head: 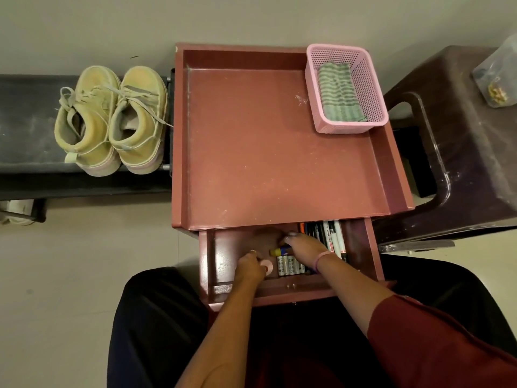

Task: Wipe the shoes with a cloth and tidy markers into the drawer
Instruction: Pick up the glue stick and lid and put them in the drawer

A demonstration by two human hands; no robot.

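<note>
While both hands reach into the drawer (375,256), right hand (300,246) grip pinching blue-yellow marker (281,251), left hand (250,266) grip unclear, labels unreadable.

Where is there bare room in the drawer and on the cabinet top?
The cabinet top is bare except for the pink basket in its far right corner. The drawer is free at its left end; its right half is crowded with markers, both hands working there.
</note>
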